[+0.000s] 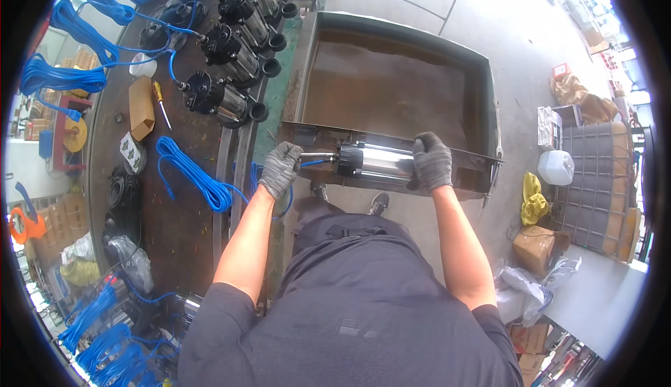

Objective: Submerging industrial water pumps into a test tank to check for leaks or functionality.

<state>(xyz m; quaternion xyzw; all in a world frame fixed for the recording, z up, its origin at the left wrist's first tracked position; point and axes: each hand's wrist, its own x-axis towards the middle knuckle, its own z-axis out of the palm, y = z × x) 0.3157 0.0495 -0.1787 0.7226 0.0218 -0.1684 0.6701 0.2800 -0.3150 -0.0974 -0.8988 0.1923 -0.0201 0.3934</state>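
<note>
A submersible pump [379,161] with a shiny steel body and a black ribbed end lies on its side across the near edge of a tank of brown water [391,93]. My right hand [430,160], in a grey glove, is closed round the pump's right end. A slim silver rod-shaped tool [313,156] reaches from my gloved left hand [281,169] to the black end; the fingers are wrapped round it, hiding its handle. A blue cable [286,204] runs from that end beneath my left hand towards a coiled blue cable [199,177] on the bench.
Several similar pumps [220,99] stand along the dark bench [183,247] at left. A yellow-handled screwdriver [161,104] and a cardboard box [141,109] lie near them. At right are a white plastic jug [556,168], a yellow bag [533,198] and a caged container [594,184].
</note>
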